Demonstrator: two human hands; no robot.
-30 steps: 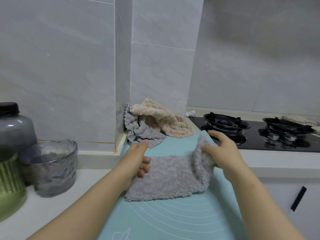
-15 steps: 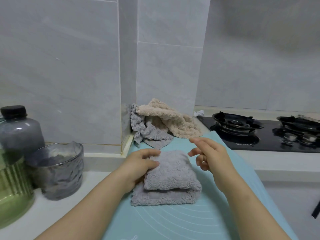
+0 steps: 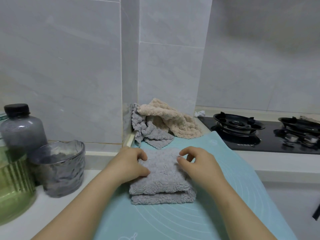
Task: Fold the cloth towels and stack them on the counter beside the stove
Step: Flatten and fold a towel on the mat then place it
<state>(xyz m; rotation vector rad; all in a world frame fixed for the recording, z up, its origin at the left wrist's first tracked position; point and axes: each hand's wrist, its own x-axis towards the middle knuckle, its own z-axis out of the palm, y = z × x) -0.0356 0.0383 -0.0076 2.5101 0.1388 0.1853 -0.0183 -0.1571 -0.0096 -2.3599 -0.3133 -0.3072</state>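
- The folded grey towel [image 3: 161, 179] lies on the teal baking mat [image 3: 225, 196] on the bench [image 3: 52, 215], left of the gas stove [image 3: 259, 134]. Its layered edges face the person.
- The left grip [image 3: 131, 163] curls its fingers over the towel's left edge, thumb on top, holding the bundle.
- The right grip [image 3: 199, 164] sits at the right edge, fingers loosely bent and tips on the cloth. I cannot tell whether it pinches any of it.
- The step in hand, as I judge it, is squaring and flattening the fold. Press with flat palms, sweeping outward from the middle (fluffy cloth tends to spring back). Line the top layer up with the lower one, which juts out slightly in front.
- When moving it, lift from both sides together, or the fold may open.
- A crumpled grey towel [image 3: 150, 134] and a beige towel [image 3: 171, 122] lie unfolded in the corner behind.
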